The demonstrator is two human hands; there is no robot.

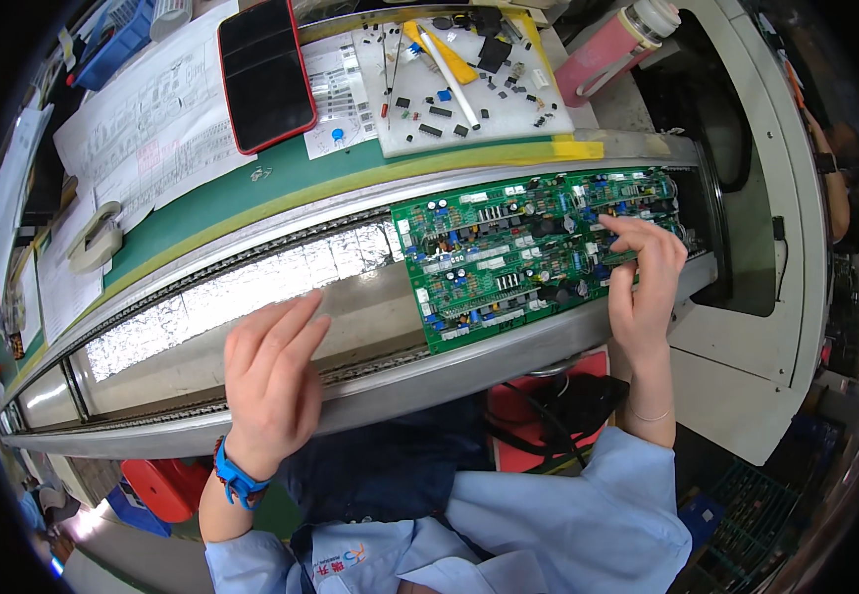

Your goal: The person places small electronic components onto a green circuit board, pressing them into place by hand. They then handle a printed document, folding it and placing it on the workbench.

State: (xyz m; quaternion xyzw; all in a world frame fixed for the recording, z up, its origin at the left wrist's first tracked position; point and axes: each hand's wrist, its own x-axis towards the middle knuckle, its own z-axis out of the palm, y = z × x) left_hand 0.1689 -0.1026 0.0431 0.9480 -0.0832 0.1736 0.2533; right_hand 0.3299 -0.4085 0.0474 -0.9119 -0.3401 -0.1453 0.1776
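Green circuit boards (469, 259), populated with many small parts, lie at the right end of a metal conveyor track (370, 396). Over their right part hovers my right hand (647, 272), its fingers bent and its thumb apart from them. No part shows between those fingertips, and whether they touch the board I cannot tell. My left hand (276, 371) hangs above the track's near rail, left of the boards, fingers stretched out and holding nothing. A blue wristband (238, 477) circles my left wrist.
Beyond the track, a white foam pad (400, 139) carries loose components, tweezers and a white pen (449, 77). A red-edged phone (267, 74) lies on printed sheets (167, 109), with a tape roll (95, 238) to the left. A pink bottle (603, 59) stands beside a white machine (736, 371).
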